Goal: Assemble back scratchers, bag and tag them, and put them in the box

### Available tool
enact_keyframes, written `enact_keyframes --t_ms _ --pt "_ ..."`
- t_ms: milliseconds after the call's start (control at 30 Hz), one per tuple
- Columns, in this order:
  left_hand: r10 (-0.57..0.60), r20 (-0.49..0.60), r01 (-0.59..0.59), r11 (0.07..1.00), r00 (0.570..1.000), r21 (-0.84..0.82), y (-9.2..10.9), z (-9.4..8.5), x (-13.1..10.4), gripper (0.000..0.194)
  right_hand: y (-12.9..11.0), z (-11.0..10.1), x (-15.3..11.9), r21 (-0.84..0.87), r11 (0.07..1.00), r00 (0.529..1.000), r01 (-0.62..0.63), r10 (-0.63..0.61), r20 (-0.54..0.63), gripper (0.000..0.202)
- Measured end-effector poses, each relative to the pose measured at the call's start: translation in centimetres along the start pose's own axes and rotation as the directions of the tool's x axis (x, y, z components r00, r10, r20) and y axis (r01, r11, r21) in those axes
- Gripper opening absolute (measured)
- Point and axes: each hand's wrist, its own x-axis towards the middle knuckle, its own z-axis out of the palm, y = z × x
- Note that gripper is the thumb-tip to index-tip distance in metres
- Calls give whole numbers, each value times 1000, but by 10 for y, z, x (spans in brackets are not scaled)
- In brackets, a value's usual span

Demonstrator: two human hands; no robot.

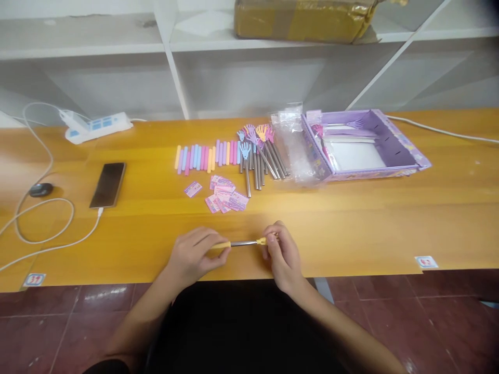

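Note:
A small back scratcher (244,243) with a metal rod lies level between my hands, near the table's front edge. My left hand (198,254) pinches its yellow handle. My right hand (284,254) is closed round the yellow claw end, which the fingers partly cover. Beyond them are several pink and purple cards (226,197), a row of coloured handle tubes (202,158), and a pile of metal rods (257,169) with blue, purple, yellow and pink hand-shaped heads.
Clear plastic bags (294,145) lie beside a purple box (353,171) holding a few scratchers. To the left are a phone (108,185), white cables and a power strip (103,126). White shelves (117,47) stand behind, with a taped carton (304,21).

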Motion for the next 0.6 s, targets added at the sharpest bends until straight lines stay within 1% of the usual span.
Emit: enact_keyframes --t_ms 33,100,133,167,233,300,433,500,567,600 --pt "-16 24 15 1000 1000 18 -2 -2 0 15 0 -3 3 -30 999 999 -16 18 50 21" --pt "-38 88 34 998 995 45 -7 -7 -3 14 -1 -11 10 -105 994 986 -28 45 160 31" --pt "-46 121 40 998 992 55 -9 -9 -4 14 -1 -16 14 -146 989 977 -18 49 208 36" --pt "-54 153 45 997 987 65 -11 -10 -5 13 -1 -20 17 -191 981 967 9 40 251 36" --pt "-57 199 41 995 978 86 -13 -13 -8 15 -2 -29 21 -295 948 944 119 -17 328 25" --pt "-50 228 26 994 972 107 -13 -15 -10 17 -3 -35 22 -386 885 914 258 -95 393 16" --pt "-47 301 2 989 953 150 -9 -13 -14 19 -4 -39 20 -489 736 855 468 -238 461 20" --pt "-44 336 -10 988 941 157 -7 -9 -16 17 -3 -40 19 -521 644 814 561 -313 490 21" --pt "-38 364 -20 988 931 152 -7 -5 -19 18 -2 -41 18 -532 566 771 630 -371 518 23" --pt "-36 375 -22 989 927 149 -6 -3 -20 20 -2 -42 18 -533 543 757 649 -392 523 24"
